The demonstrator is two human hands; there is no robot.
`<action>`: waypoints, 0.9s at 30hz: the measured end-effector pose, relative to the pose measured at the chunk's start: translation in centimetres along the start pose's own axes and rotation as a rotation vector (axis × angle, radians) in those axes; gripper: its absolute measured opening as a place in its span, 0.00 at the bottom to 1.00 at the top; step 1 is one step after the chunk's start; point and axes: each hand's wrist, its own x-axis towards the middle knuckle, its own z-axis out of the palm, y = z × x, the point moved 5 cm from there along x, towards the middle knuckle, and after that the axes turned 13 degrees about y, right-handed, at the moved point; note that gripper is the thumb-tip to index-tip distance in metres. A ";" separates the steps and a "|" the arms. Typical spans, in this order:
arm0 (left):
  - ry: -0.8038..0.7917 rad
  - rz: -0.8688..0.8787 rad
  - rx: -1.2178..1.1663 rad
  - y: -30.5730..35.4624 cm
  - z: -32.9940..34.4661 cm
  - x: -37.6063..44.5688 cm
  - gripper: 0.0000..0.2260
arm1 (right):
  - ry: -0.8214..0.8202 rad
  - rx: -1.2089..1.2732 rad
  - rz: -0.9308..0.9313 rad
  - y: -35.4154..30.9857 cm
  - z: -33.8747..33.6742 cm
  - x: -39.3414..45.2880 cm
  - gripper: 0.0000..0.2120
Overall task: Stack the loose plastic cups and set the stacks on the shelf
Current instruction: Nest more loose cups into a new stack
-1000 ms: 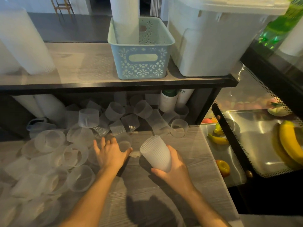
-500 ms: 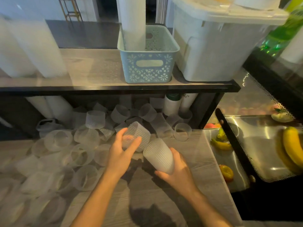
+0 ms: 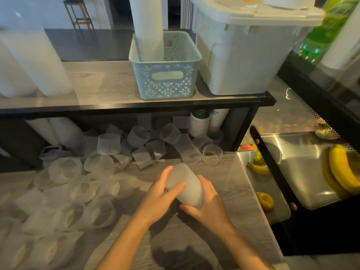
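A short stack of ribbed frosted plastic cups (image 3: pixel 187 189) lies tilted above the wooden counter (image 3: pixel 229 172), held between both hands. My left hand (image 3: pixel 162 193) grips its upper end, thumb across the ribs. My right hand (image 3: pixel 206 206) cups the lower end from the right. Several loose clear cups (image 3: pixel 93 184) lie scattered on the counter's left and under the shelf (image 3: pixel 93 90). Tall white cup stacks (image 3: pixel 37 61) stand on the shelf's left.
On the shelf sit a pale blue lace-pattern basket (image 3: pixel 166 78) with a tall white stack in it and a big white bin (image 3: pixel 245 53). To the right, a glass display case (image 3: pixel 303 168) holds bananas and other fruit.
My left hand picked a loose ribbed cup from the pile, brought it right and pushed it onto the cup in my right hand. Both hands now hold the joined stack.
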 end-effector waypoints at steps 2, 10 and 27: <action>-0.053 -0.025 -0.013 -0.3 1.0 -0.3 0.37 | 0.002 -0.012 0.023 0.3 -0.2 0.0 0.48; 0.042 -0.128 -0.078 0.0 2.8 3.1 0.30 | 0.071 -0.029 0.127 2.7 -2.6 0.6 0.44; 0.216 -0.591 0.026 -4.2 9.6 15.9 0.44 | 0.130 -0.042 0.292 7.7 -5.1 1.8 0.45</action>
